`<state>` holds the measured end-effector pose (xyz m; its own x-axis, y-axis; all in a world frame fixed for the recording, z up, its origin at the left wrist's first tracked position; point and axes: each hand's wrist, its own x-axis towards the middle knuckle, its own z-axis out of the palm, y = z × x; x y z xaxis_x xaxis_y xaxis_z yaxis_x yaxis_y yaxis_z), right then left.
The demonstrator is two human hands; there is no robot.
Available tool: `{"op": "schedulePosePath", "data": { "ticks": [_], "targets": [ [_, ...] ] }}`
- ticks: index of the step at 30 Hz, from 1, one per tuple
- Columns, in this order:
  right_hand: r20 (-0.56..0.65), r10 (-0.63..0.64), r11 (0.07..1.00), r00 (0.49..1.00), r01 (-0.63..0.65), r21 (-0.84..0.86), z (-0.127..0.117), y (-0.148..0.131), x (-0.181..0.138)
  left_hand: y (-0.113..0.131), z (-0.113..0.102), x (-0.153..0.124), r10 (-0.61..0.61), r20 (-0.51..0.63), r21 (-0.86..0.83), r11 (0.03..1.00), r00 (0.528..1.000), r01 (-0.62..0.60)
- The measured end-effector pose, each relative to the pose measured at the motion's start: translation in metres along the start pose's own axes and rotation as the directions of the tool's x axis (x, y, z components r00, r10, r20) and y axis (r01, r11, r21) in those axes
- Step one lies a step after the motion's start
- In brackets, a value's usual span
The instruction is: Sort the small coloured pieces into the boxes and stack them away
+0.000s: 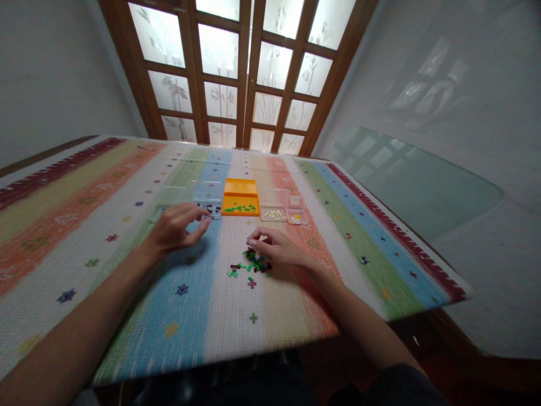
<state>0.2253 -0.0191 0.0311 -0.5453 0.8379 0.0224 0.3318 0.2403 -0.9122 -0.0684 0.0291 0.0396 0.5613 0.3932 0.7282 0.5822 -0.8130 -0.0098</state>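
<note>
My left hand point(176, 227) hovers at the front left corner of a clear plastic box point(206, 190) that holds small dark red pieces. Its thumb and index fingertip come together in a pinch; whatever is between them is too small to name. My right hand point(276, 247) is over the right edge of a loose pile of small green, dark red and blue pieces point(256, 260) on the tablecloth. The fingers are curled and pinched, and I cannot make out what they hold.
An orange open case point(240, 185) holds green pieces. To its right stand a clear box with cream pieces point(274, 214) and a smaller clear box point(297, 217). Another clear box point(171, 194) is partly behind my left hand. A striped tablecloth point(228, 316) covers the table.
</note>
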Motion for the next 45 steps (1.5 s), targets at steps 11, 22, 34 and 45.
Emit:
{"op": "schedulePosePath", "data": {
  "ticks": [11, 22, 34, 45],
  "targets": [
    [0.007, -0.026, 0.998, 1.0, 0.026, 0.063, 0.009, 0.003, 0.001, 0.07, 0.04, 0.004, 0.203, 0.039, -0.196, 0.962, 0.978, -0.192],
    [-0.053, -0.004, 0.997, 0.999, 0.008, 0.076, 0.007, 0.006, 0.002, 0.067, 0.044, 0.001, 0.186, 0.019, -0.184, 0.966, 0.982, -0.179],
    [-0.217, -0.047, 0.999, 0.975, 0.046, -0.006, -0.013, 0.006, 0.003, 0.017, 0.015, 0.007, -0.049, -0.026, -0.084, 0.995, 0.998, 0.047],
    [-0.051, 0.033, 0.92, 0.998, -0.05, -0.389, -0.05, 0.021, -0.003, -0.045, -0.048, -0.004, -0.516, 0.136, 0.186, 0.852, 0.846, 0.489]
  ]
}}
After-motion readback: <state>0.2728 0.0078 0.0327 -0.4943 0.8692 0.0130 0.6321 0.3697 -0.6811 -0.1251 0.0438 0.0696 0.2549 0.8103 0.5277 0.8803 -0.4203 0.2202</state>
